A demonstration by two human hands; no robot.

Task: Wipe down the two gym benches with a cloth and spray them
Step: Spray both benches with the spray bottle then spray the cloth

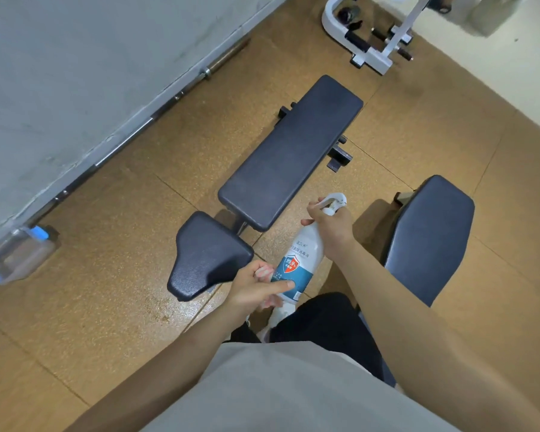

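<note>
the right hand [332, 227] grips the neck of a white spray bottle [300, 260], fingers curled round it just under the trigger head. the left hand [256, 286] holds the lower part of the same bottle, forefinger laid straight across the blue label and the other fingers curled behind it. the bottle is tilted, nozzle away from the person, in the air over the cork-coloured floor [122, 307] between the two benches. a pale scrap [276, 318] shows under the bottle's base; whether it is the cloth cannot be told. the left bench has a long dark back pad [290, 151] and a separate seat pad [206, 257], which lies just beside the left hand. the right bench [430, 238] lies beside the right forearm. a barbell [122, 145] lies along the grey wall, near a clear blue-capped container [16, 260]
</note>
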